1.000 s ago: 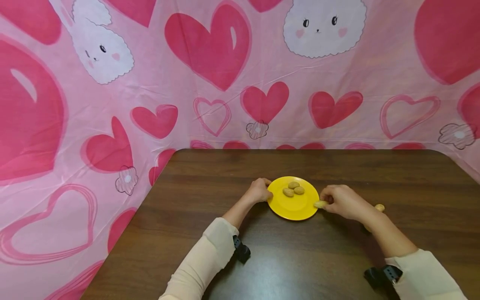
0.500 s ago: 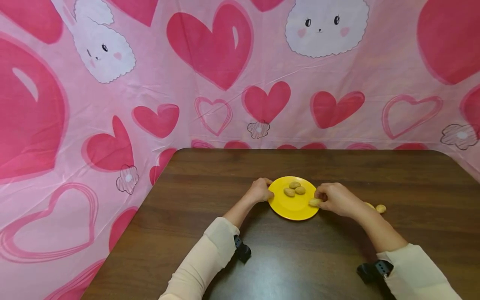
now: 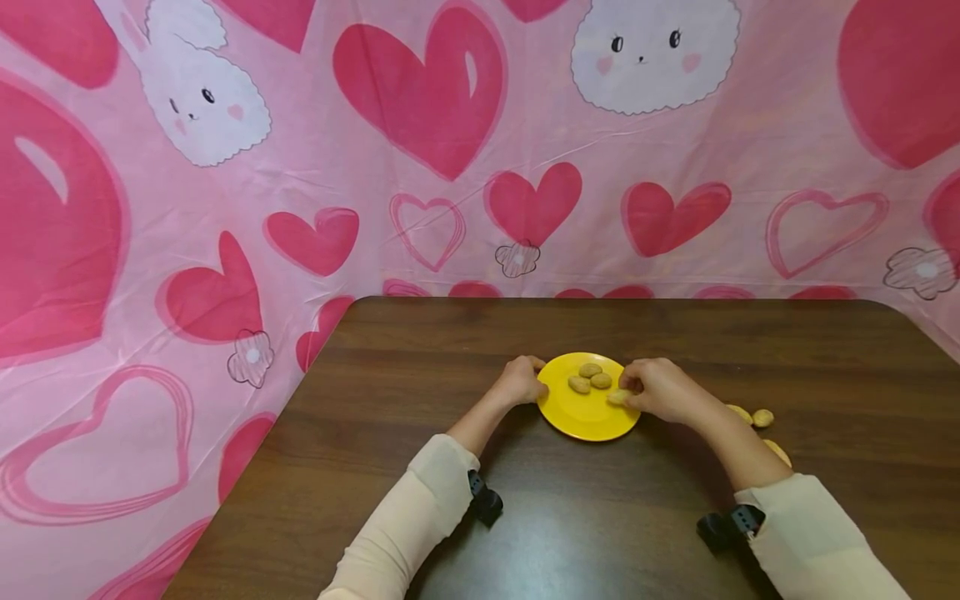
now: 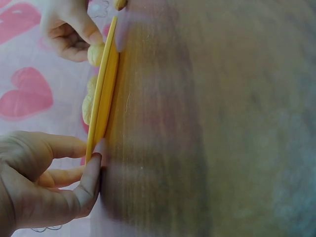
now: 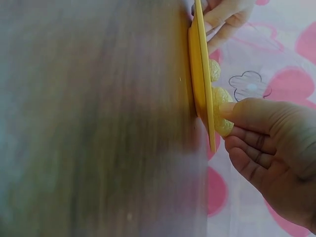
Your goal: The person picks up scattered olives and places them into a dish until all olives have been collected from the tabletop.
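Note:
A round yellow plate (image 3: 581,421) lies on the table, and my left hand (image 3: 517,382) pinches its left rim, with fingers on both sides of the edge in the left wrist view. Over the plate's right part, my right hand (image 3: 663,390) pinches a tan, wrinkle-shelled peanut (image 5: 222,111) between thumb and fingers. That peanut is right at the plate's surface in the right wrist view. Three other peanuts (image 3: 579,384) sit grouped toward the back of the plate, just left of the held one.
Beyond the plate to the right, a few more peanuts (image 3: 762,417) lie on the dark wooden table (image 3: 600,517), partly hidden by my right forearm. A pink cloth (image 3: 450,100) printed with hearts hangs behind the table and along its left side.
My right hand has moved left with the peanut, from the plate's right rim to over the plate. Its forearm has shifted too, uncovering more peanuts on the table. My left hand stays put.

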A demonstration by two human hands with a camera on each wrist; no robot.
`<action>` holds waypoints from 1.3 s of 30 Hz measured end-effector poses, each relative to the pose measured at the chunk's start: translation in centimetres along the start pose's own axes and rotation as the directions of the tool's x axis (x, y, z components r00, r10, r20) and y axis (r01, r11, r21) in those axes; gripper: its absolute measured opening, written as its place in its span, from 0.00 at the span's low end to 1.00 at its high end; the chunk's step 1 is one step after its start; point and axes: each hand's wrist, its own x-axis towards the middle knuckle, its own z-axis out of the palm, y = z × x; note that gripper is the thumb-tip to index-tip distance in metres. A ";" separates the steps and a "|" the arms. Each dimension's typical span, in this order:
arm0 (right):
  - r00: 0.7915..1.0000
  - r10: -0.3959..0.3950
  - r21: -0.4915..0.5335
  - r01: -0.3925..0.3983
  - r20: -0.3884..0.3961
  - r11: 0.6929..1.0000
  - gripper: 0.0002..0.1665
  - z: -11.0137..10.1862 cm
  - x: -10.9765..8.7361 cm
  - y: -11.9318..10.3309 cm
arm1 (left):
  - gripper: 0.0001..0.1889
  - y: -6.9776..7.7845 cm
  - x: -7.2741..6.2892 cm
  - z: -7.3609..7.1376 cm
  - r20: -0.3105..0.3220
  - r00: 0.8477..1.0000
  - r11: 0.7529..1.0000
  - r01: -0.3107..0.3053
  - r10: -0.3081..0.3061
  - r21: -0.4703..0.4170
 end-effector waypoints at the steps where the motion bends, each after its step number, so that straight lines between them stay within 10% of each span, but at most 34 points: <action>1: 1.000 -0.002 -0.001 0.002 -0.003 1.000 0.09 0.0 0.1 0.0 | 0.24 0.0 0.0 0.0 0.001 1.000 1.000 0.000 0.000 -0.003; 39: 0.997 0.067 -0.012 -0.066 0.047 0.998 0.06 0.8 1.7 -0.3 | 0.24 -0.1 -0.1 -0.1 0.001 1.000 1.000 0.004 -0.004 0.006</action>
